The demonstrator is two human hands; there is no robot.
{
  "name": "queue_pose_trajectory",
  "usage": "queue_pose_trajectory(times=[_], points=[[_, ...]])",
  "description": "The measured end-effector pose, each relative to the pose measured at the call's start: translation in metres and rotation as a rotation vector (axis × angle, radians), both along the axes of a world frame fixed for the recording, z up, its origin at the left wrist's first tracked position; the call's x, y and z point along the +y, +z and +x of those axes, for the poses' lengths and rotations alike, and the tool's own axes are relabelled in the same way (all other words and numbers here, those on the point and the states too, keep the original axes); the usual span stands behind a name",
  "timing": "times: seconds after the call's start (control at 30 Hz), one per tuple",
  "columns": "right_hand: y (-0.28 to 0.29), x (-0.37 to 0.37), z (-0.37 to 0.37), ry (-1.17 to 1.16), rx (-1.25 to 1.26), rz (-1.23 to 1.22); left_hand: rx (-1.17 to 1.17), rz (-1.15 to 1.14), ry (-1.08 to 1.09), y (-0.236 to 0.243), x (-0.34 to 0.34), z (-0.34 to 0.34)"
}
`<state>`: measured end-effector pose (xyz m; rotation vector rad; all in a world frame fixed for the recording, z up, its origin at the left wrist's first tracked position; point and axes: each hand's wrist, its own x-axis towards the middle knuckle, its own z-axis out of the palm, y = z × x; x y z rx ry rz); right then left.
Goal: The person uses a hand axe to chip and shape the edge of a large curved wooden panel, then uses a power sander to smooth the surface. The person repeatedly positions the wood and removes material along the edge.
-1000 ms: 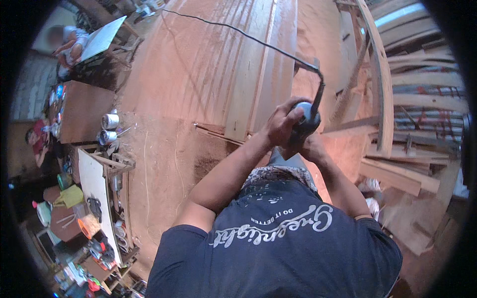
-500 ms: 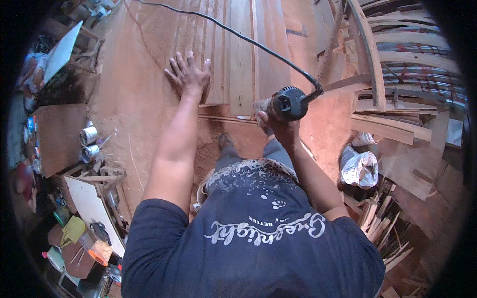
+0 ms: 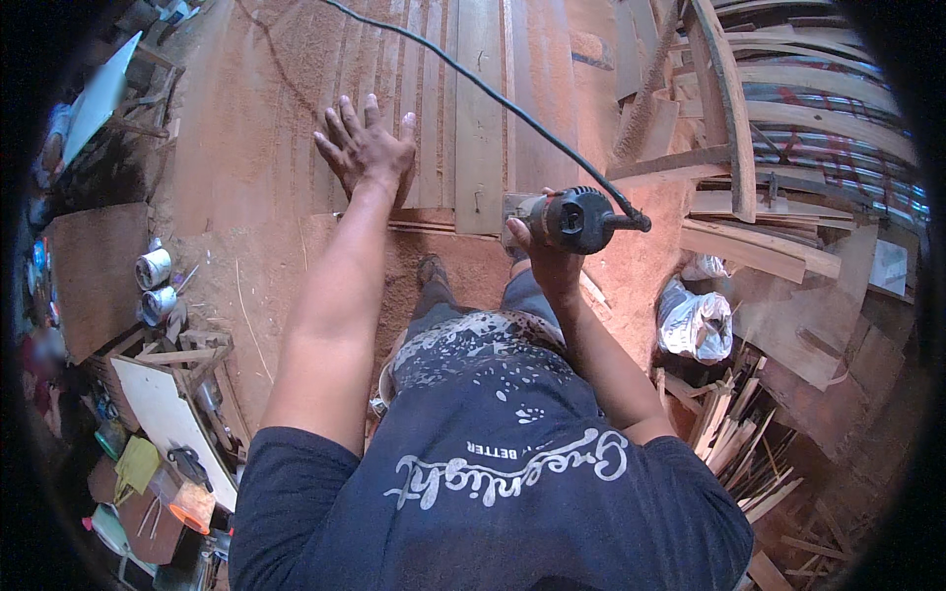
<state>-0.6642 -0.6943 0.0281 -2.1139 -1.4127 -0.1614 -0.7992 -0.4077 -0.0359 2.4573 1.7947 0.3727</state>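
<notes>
Grasping a black power tool [image 3: 576, 219], the right hand [image 3: 550, 254] appears in the head view with its grip wrapped around the tool's body, at the near right end of long, dusty boards [image 3: 479, 148]. A dark cord [image 3: 473, 79] runs from the tool up and leftward across them. The left hand [image 3: 370, 153] is palm down over the boards, left of the tool, its grip released and fingers spread. To the right are a white sack [image 3: 695, 320] and thin wood offcuts [image 3: 734, 424].

Dark short-sleeved T-shirt [image 3: 493, 532], pale lettering [image 3: 488, 483], grey trousers [image 3: 532, 295]
</notes>
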Motion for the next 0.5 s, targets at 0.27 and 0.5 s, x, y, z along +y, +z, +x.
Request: queue_pose_trajectory(times=[0.27,0.5], points=[[-0.012,0.000,-0.004,-0.065,0.225,0.078,0.019,0.063,-0.001,-0.005,-0.003,-0.001],[0.000,-0.009,0.006,-0.046,0.082,-0.080,-0.025,-0.022,-0.016,0.011,-0.010,0.000]])
